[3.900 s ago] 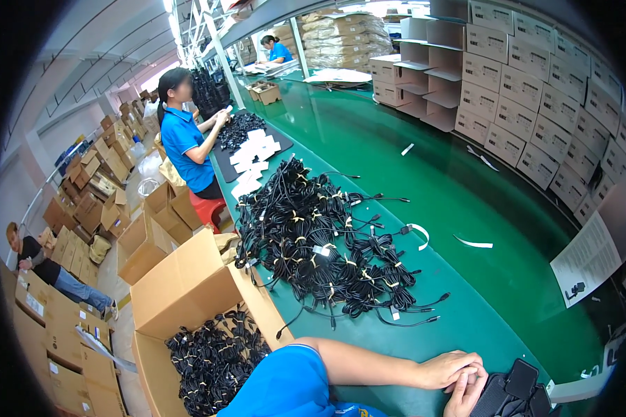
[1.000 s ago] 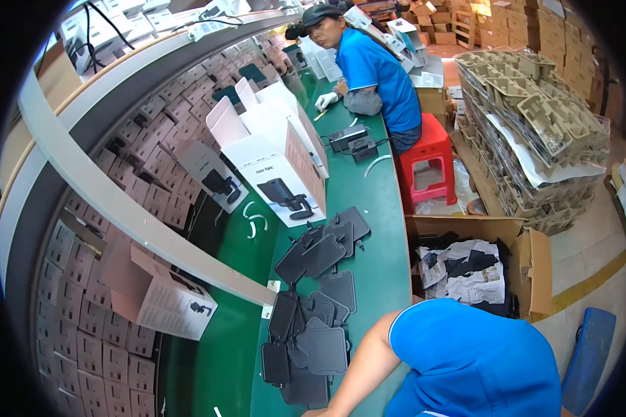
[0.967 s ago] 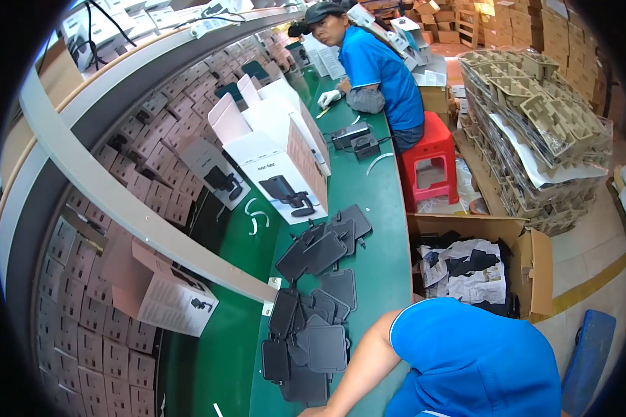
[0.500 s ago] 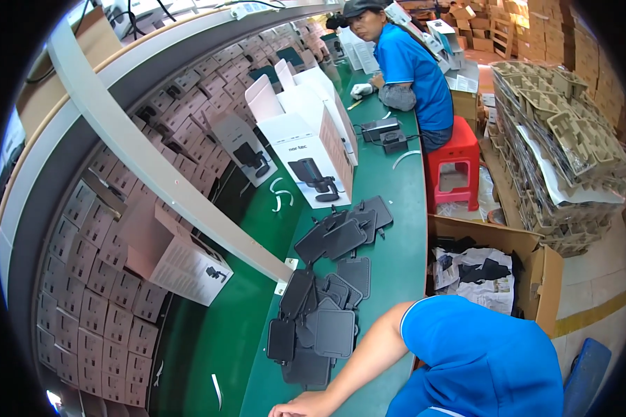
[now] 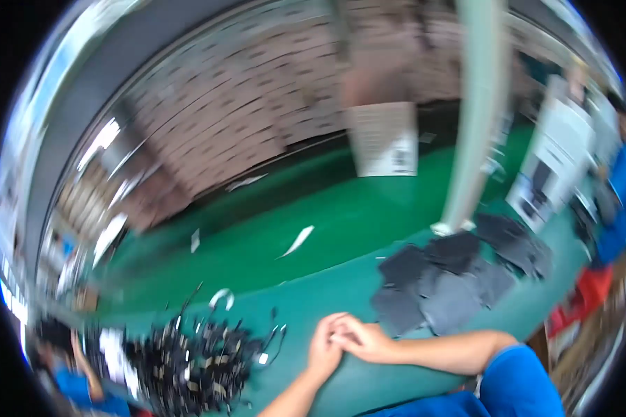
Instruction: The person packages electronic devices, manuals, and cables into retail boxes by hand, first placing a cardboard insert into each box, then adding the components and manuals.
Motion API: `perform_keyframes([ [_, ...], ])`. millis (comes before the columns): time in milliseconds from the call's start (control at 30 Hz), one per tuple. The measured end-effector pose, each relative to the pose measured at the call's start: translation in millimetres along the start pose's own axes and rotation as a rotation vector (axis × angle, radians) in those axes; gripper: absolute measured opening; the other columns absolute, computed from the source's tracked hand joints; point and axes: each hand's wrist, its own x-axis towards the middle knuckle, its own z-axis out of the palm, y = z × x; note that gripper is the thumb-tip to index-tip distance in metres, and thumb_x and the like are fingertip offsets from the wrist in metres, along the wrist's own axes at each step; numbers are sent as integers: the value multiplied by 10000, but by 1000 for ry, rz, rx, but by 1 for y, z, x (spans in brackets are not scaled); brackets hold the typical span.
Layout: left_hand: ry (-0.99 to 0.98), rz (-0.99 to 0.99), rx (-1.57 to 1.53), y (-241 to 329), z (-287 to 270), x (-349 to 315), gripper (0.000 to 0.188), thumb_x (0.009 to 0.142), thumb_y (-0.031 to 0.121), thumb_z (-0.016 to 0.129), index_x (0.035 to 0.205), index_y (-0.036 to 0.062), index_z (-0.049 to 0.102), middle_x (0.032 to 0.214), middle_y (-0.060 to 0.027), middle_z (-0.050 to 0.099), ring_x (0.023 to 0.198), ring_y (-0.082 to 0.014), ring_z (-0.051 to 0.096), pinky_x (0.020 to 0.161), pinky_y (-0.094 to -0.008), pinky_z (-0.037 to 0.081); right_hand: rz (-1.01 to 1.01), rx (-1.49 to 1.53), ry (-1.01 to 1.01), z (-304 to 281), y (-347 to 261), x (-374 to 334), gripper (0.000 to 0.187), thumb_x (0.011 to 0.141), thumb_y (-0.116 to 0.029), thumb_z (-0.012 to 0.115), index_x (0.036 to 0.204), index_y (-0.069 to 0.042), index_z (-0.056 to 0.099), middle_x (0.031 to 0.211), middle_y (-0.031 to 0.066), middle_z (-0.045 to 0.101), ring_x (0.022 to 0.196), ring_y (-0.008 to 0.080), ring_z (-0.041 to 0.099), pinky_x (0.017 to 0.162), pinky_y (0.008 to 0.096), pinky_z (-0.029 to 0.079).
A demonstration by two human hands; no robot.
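Note:
My left hand [image 5: 325, 347] and my right hand [image 5: 366, 340] are clasped together over the green table, fingers closed against each other, with no object showing between them. To the right of them lies a loose pile of flat dark-grey rectangular pieces with rounded corners [image 5: 452, 303], the nearest just beyond my right forearm. On the left is a large tangled heap of black cables [image 5: 188, 365] with light-coloured ends, apart from my left hand. The view is smeared by motion, so fine detail is lost.
Behind the green table [image 5: 209, 267], pinkish-white boxes [image 5: 236, 118] are stacked like a wall. A pale post [image 5: 473, 118] rises behind the dark pieces. White cartons [image 5: 553, 156] stand at right, another box [image 5: 384, 142] behind. Co-workers in blue sit at far right [image 5: 619, 208] and lower left [image 5: 83, 386].
The view has swung left, bringing the cable heap and another co-worker into sight. Both my hands now show clasped together; earlier only one arm was plainly visible, its hand at the lower edge.

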Motion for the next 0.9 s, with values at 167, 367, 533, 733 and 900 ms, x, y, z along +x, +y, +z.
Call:
perform_keyframes([
  [167, 18, -7, -7, -8, -1, -6, 382, 761, 67, 468, 1144, 72, 475, 1025, -88, 575, 887, -233, 548, 784, -326, 435, 49, 75, -30, 4, 3, -4, 227, 847, -99, 513, 1056, -42, 444, 795, 58, 572, 574, 122, 500, 514, 226, 402],
  [367, -49, 12, 163, -17, -2, -10, 370, 798, 103, 469, 1168, 108, 477, 1076, -70, 564, 912, -225, 556, 814, -333, 421, 79, 186, -65, 6, 5, -7, 204, 834, -92, 523, 1021, -36, 464, 737, 49, 559, 510, 119, 459, 479, 226, 374],
  [533, -75, 90, 138, -32, 4, -3, 354, 801, 119, 473, 1155, 110, 483, 1066, -60, 569, 914, -229, 541, 837, -343, 395, -8, 70, -22, 4, 20, -9, 154, 835, -79, 514, 974, -19, 487, 682, 35, 541, 508, 109, 446, 484, 219, 369],
  [733, 36, 170, 142, -29, 8, -2, 341, 801, 147, 500, 1140, 108, 489, 1021, -49, 577, 900, -229, 528, 832, -352, 389, 119, 233, -98, 1, 6, -4, 210, 891, -118, 455, 1064, -7, 414, 768, 49, 488, 563, 88, 443, 492, 191, 373],
  [900, 33, 144, 132, -27, 4, -4, 313, 797, 170, 524, 1101, 102, 498, 971, -39, 578, 865, -234, 523, 805, -353, 394, 79, 245, -70, 3, 3, -3, 183, 887, -115, 461, 1034, -8, 436, 740, 43, 489, 558, 87, 447, 491, 189, 375],
])
